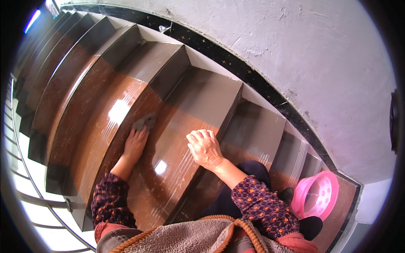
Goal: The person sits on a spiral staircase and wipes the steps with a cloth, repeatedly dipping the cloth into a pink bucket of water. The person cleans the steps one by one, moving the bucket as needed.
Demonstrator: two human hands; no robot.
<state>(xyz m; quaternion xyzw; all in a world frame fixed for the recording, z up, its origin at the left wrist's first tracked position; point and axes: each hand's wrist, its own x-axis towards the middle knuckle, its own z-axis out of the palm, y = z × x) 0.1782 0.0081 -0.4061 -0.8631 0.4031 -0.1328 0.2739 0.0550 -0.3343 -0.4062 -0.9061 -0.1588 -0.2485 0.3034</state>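
Note:
My left hand presses a dark grey cloth against the brown stair riser, low down near where it meets the tread. The fingers lie over the cloth's near edge. To the right, my right hand is curled into a loose fist at the front part of the glossy brown and grey stair tread. Nothing shows in its fingers, and the palm is turned away from view. Whether it rests on the tread or hovers just over it, I cannot tell.
Further steps curve up to the upper left. A metal railing runs along the left. At right stand a white wall with a black skirting border and, lower down, a pink plastic basin near my shoes.

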